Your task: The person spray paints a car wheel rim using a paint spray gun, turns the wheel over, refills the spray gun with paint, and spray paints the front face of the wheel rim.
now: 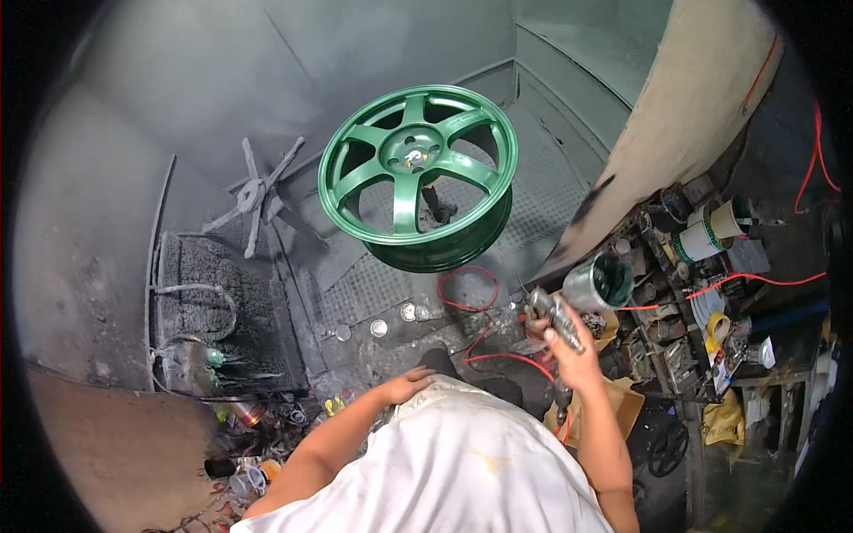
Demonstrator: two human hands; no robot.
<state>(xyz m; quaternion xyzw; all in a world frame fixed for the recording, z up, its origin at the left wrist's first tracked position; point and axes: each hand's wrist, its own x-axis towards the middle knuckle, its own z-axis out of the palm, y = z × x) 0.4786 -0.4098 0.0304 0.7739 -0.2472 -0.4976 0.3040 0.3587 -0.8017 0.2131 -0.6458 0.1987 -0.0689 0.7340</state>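
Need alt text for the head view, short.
A person's right hand holds a spray gun with a metal cup near a glossy green alloy wheel in a grey booth. The left hand rests on their white-clothed body.

Just the one view here, a fisheye cam on the person's head, looking pretty much straight down over their white shirt. Edges bend hard toward the black rim. The right hand and left hand sit close under the lens, low in frame. The green alloy wheel is out beyond the fingers, mid-frame, farther off.
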